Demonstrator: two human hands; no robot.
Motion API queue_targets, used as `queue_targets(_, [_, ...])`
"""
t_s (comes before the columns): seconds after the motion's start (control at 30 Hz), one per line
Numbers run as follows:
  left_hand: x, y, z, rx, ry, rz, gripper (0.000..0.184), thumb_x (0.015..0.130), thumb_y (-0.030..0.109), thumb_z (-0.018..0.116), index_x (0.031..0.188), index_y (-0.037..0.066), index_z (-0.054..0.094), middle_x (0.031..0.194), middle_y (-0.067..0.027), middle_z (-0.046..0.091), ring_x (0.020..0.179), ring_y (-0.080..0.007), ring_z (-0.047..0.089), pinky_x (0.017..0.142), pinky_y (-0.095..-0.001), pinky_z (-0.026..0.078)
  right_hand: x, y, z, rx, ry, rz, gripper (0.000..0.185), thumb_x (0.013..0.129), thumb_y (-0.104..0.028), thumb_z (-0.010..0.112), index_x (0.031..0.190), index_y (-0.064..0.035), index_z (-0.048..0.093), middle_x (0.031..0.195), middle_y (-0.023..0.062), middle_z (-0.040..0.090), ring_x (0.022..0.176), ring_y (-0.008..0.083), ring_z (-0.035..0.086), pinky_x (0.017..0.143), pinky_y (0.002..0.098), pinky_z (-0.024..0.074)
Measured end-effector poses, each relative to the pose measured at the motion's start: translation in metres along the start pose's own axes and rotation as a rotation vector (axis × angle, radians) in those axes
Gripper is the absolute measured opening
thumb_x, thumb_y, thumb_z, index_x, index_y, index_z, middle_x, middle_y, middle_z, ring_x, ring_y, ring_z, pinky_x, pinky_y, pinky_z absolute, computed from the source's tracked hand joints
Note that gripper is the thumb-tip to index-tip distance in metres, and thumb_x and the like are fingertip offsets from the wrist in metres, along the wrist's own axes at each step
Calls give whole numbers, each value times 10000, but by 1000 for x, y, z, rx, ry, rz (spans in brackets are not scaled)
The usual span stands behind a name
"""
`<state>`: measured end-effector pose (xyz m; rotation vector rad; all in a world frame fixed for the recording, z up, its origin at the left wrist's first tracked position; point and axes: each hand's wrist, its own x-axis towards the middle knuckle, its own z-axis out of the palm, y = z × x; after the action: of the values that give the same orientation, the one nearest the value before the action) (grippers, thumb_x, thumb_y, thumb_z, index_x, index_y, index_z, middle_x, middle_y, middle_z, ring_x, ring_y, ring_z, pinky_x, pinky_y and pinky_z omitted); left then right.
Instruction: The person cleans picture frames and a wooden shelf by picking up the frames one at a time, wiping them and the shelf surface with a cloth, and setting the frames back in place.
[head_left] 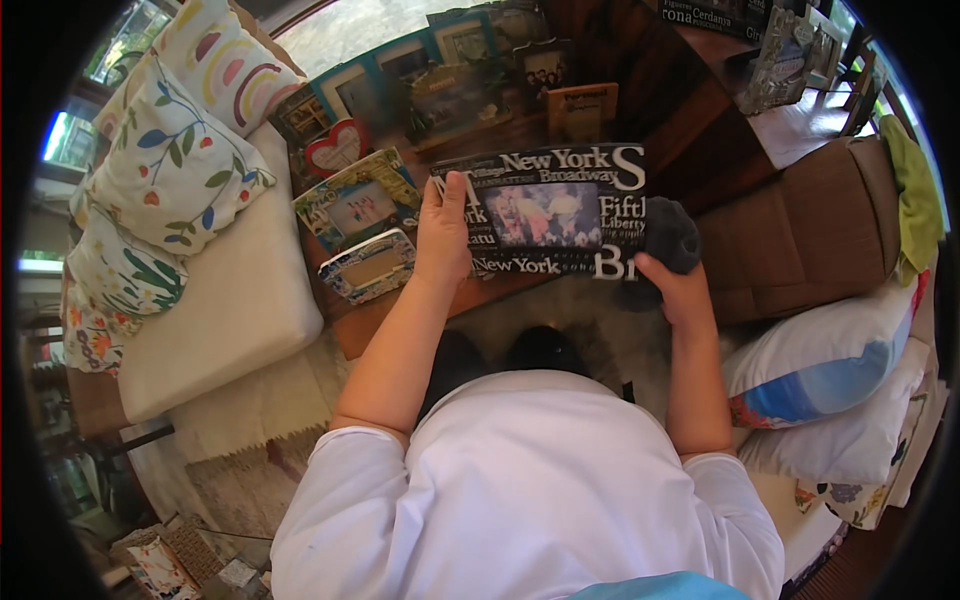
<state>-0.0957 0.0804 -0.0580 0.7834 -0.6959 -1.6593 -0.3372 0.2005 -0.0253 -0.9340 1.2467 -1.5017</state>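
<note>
From my remote view, the left hand (444, 232) pinches the left edge of the New York picture frame (548, 262), thumb lying over its front; the right hand (678, 287) grips a dark cloth (673, 238) against the frame's right edge, its fingers partly hidden; the frame is held above the near part of the wooden table (380, 328), its lettered front facing me; a blue-patterned photo frame (402, 238) stands just left of it; a red heart-shaped frame (337, 149) stands farther back, near a brown wooden frame (598, 93).
</note>
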Motion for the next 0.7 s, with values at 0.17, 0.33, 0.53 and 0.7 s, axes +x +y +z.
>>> queue_targets(0.17, [-16, 26, 25, -169, 49, -388, 329, 924, 367, 503, 1068, 71, 486, 845, -46, 555, 759, -174, 579, 668, -323, 529, 1, -37, -7, 153, -187, -7, 453, 844, -193, 650, 1225, -9, 489, 1146, 46, 569, 994, 145, 548, 878, 288, 437])
queue_targets(0.33, [-15, 6, 9, -654, -384, -542, 291, 908, 254, 448, 1062, 8, 461, 749, -82, 417, 603, -150, 459, 510, -247, 417, 24, -74, 29, -537, -108, -280, 321, 867, -177, 602, 1144, -19, 561, 1105, 82, 606, 929, 191, 598, 794, 293, 468])
queue_targets(0.53, [-19, 2, 23, -840, -542, -779, 397, 884, 383, 437, 1036, 19, 482, 775, -88, 463, 607, -195, 462, 523, -278, 387, 38, -91, 108, -847, -373, -739, 684, 673, -32, 644, 1298, -243, 464, 1230, 97, 482, 988, 300, 567, 794, 368, 496])
queue_targets(0.7, [-22, 8, 25, -818, -510, -751, 407, 886, 394, 432, 1042, 21, 484, 784, -89, 470, 608, -195, 462, 526, -278, 388, 48, -57, 112, -1042, -449, -912, 659, 615, -19, 650, 1217, -270, 557, 1221, 70, 506, 931, 289, 575, 759, 352, 500])
